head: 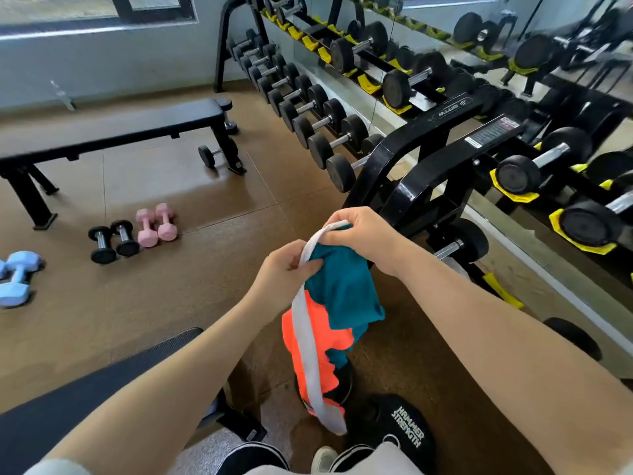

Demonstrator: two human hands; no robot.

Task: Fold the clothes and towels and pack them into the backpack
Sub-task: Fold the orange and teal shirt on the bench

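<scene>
Gym floor [212, 269], brown; dumbbell rack [342, 108] at 1 o'clock, bench [113, 128] at 10 o'clock. Left hand [286, 269] and right hand [363, 234] both pinch the top edge of a teal-orange-white garment [329, 320], which hangs at frame centre above the floor.

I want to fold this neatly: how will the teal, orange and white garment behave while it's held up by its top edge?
Probably floppy: the garment hangs limp and creased below the left hand and right hand. Likely light, since pinching fingers alone carry it. The white band dangles loose, so it may swing or twist during folding.
</scene>
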